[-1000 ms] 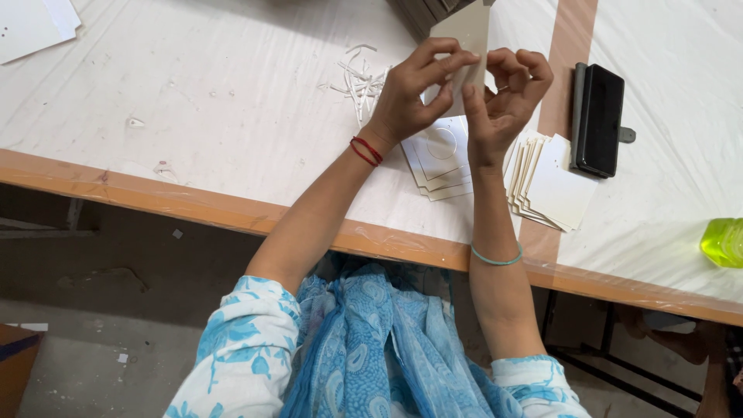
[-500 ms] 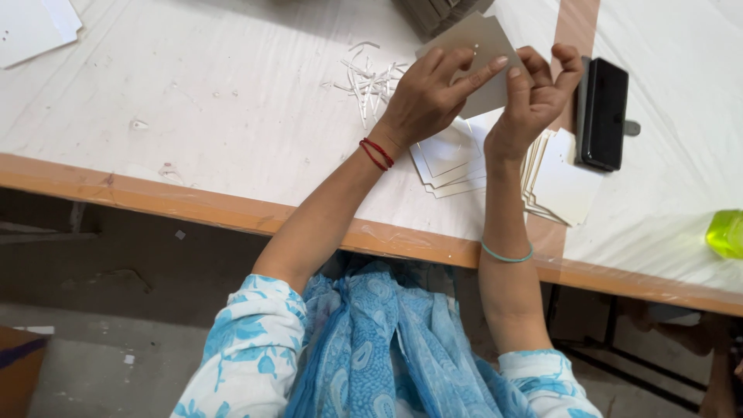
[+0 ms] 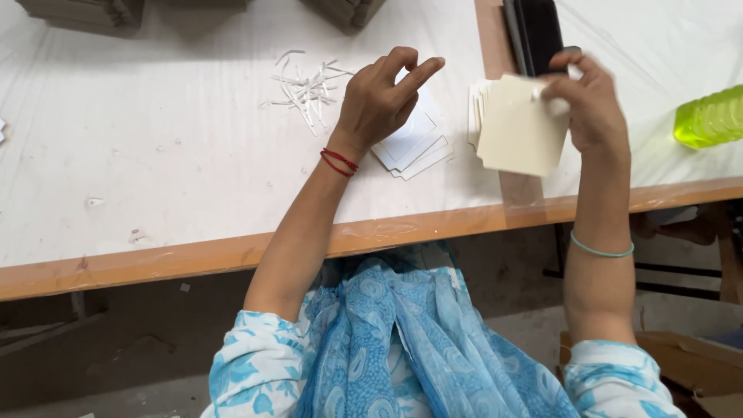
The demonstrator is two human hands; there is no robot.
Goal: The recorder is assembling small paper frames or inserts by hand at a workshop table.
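The right hand (image 3: 590, 104) pinched a cream square card (image 3: 520, 135) by its upper right corner, holding it tilted in the air above the front edge of the desk (image 3: 155, 155). Just behind that card a stack of similar cream cards (image 3: 475, 116) lay on the desk. The left hand (image 3: 381, 101) hovered empty, fingers loosely curled and the forefinger stretched toward the right, above a small fanned pile of white square sheets (image 3: 414, 147) near the middle of the desk. Left of that hand, thin white paper strips (image 3: 306, 87) lay scattered toward the back edge. A black case (image 3: 535, 31) sat at the back edge behind the right hand, and a yellow-green plastic bottle (image 3: 708, 116) lay near the right edge.
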